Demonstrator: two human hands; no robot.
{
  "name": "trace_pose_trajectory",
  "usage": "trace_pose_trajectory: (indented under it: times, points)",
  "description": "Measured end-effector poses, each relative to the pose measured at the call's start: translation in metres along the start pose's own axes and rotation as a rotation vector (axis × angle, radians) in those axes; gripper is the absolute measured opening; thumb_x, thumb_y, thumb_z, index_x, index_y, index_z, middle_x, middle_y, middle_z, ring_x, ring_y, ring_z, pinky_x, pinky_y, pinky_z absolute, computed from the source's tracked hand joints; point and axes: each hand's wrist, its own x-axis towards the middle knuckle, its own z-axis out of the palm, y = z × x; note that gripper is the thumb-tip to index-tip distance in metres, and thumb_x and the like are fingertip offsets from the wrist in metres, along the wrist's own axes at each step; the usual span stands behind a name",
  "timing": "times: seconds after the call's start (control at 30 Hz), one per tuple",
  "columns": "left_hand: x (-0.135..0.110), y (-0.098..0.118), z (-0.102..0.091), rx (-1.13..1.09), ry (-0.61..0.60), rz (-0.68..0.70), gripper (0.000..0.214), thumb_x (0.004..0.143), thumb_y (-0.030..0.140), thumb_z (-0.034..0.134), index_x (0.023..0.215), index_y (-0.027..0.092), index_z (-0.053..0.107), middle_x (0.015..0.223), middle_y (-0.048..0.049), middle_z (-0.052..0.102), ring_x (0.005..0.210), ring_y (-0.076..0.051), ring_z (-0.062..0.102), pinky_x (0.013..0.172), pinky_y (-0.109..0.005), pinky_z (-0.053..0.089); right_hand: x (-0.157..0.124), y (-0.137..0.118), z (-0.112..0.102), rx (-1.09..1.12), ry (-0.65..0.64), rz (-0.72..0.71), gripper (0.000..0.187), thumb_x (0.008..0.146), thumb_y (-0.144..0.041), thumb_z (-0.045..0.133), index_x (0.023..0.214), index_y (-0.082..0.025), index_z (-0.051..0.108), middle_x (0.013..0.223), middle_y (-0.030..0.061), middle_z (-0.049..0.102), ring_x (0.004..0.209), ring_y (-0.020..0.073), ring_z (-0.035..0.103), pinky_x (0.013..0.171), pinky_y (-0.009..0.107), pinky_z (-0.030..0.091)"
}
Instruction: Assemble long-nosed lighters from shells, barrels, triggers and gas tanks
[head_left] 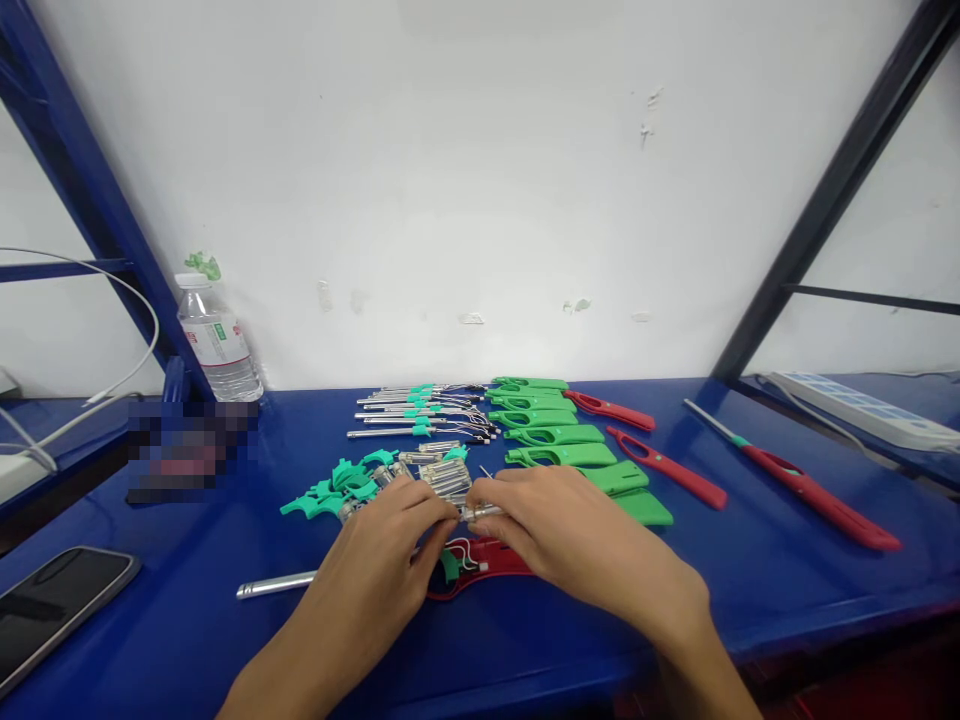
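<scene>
My right hand is closed around a small clear lighter fuel tank, held level above the table. At the tank's left end, my left hand pinches with thumb and forefinger; its fingertips hide that end. Just below lies an open red lighter casing with white wires and a green trigger in it. A silver metal tube sticks out to the left, partly behind my left wrist. Behind my hands is a pile of clear fuel tanks, beside loose teal triggers.
Several metal tubes with wires lie in a row farther back, beside green casings. Red casings and an assembled red lighter lie right. A water bottle and phone stand left; a power strip sits far right.
</scene>
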Motion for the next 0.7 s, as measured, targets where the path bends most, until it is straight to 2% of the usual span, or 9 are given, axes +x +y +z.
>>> trace_pose_trajectory:
  times: [0.4, 0.7]
  points:
    - [-0.0016, -0.0009, 0.0023, 0.114, 0.044, 0.115, 0.029, 0.110, 0.013, 0.049, 0.100, 0.020, 0.074, 0.097, -0.0038, 0.071, 0.092, -0.025, 0.060, 0.086, -0.043, 0.045, 0.0011, -0.0011, -0.0002, -0.020, -0.001, 0.004, 0.014, 0.110, -0.025, 0.058, 0.097, -0.024, 0.063, 0.090, -0.0013, 0.077, 0.080, 0.0225, 0.073, 0.063, 0.033, 0.028]
    - [-0.0018, -0.0011, 0.0031, 0.170, -0.010, 0.123, 0.028, 0.109, 0.010, 0.049, 0.101, 0.019, 0.074, 0.096, -0.0037, 0.069, 0.091, -0.025, 0.057, 0.087, -0.044, 0.042, 0.0005, -0.0012, -0.0021, -0.012, 0.000, -0.019, 0.014, 0.109, -0.026, 0.063, 0.095, -0.024, 0.064, 0.091, -0.0014, 0.079, 0.080, 0.0216, 0.074, 0.062, 0.033, 0.029]
